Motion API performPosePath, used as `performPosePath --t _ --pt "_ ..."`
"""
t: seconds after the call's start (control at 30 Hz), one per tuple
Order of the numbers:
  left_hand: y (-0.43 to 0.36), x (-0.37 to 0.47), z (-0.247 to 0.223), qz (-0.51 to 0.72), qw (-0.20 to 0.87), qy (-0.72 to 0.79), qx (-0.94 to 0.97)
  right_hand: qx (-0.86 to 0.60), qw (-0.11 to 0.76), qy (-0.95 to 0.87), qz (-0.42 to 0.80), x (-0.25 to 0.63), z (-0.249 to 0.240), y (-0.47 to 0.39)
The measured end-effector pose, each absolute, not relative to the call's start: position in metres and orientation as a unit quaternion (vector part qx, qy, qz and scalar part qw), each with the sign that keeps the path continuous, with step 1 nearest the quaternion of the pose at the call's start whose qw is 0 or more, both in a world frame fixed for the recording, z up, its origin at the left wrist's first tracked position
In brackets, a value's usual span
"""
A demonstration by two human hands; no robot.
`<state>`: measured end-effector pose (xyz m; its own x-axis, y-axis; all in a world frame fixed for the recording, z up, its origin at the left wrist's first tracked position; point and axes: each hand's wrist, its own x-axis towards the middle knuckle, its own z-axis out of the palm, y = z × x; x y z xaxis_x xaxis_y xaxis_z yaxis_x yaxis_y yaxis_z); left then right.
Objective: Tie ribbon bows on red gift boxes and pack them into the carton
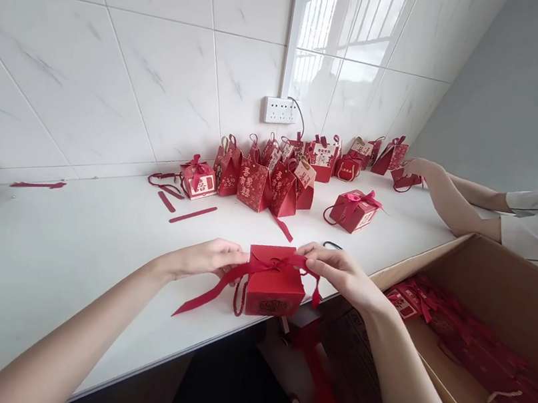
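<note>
A red gift box (275, 293) with a dark printed pattern on its front sits at the table's near edge. Across its top runs a red ribbon (204, 296), crossed or knotted at the middle of the lid. On the box's left side, my left hand (220, 258) is closed with the ribbon between its fingers, and the long tail hangs down to the left. My right hand (334, 272) pinches the ribbon at the right top edge, where a shorter end dangles. A dark red cord handle loops from the box's left side.
Several red gift boxes (254, 186) stand along the wall, and one bow-tied box (353, 211) sits nearer. Loose ribbon strips (193, 214) lie to the left. An open carton (425, 373) holding red boxes is at right. A co-worker's hand (418, 168) touches a box at back right.
</note>
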<state>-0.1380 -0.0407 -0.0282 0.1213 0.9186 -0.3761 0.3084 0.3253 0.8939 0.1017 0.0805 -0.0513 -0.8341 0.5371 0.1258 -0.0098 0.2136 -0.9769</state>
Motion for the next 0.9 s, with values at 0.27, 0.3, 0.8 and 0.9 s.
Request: performPosePath --t 0.27,0.3,0.8,0.9 --pt "-0.048 -0.122 -0.022 0.257 0.347 0.69 0.582 -0.16 0.249 -0.778 0.554 0.073 -0.054 0.063" --pt "-0.049 -0.121 -0.022 0.258 0.319 0.69 0.596 -0.168 0.259 -0.785 0.537 0.071 -0.056 0.061" --pt "-0.045 -0.101 0.012 0.091 0.092 0.667 0.734 -0.261 0.325 -0.766 0.489 0.06 -0.069 0.051" --pt "-0.039 -0.1 0.022 0.052 0.08 0.636 0.766 -0.278 0.327 -0.733 0.527 0.058 -0.068 0.051"
